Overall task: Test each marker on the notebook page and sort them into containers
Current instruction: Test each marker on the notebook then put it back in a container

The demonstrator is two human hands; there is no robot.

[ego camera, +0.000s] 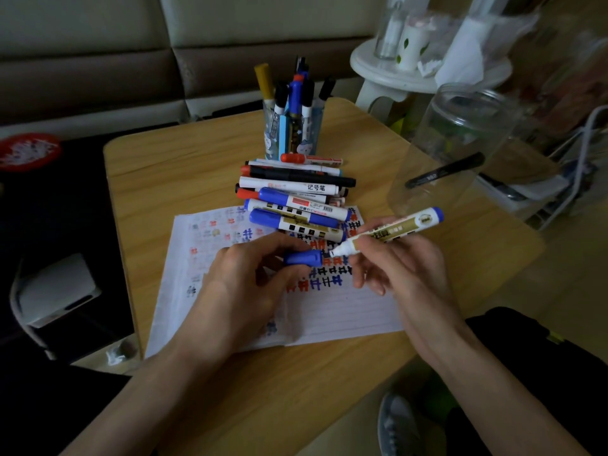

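Left hand (243, 281) is pinching a blue cap (302, 257) between thumb and fingers, and right hand (411, 278) is gripping the uncapped blue-ended marker (418, 222) by its barrel, tip pointing left at the cap's open end. Tip and cap are sitting just apart, both hovering over the notebook page (345, 311); can't tell if the cap is coming off or going back on. The page is lying flat on the wooden table (184, 166) and is already carrying rows of red, blue and black test marks across its upper half, lower lines blank, so plenty of testing looks done. The pen cup (292, 133) at the back is standing full of markers, caps up. The clear jar (460, 143) to the right is holding only one black marker (444, 171), leaning inside. A pile of markers (296, 195), roughly ten, is lying between the cup and the page's top edge, some overlapping the page; judging these are waiting to be tested. Task looks somewhere around midway: this marker needs sorting, then the pile.
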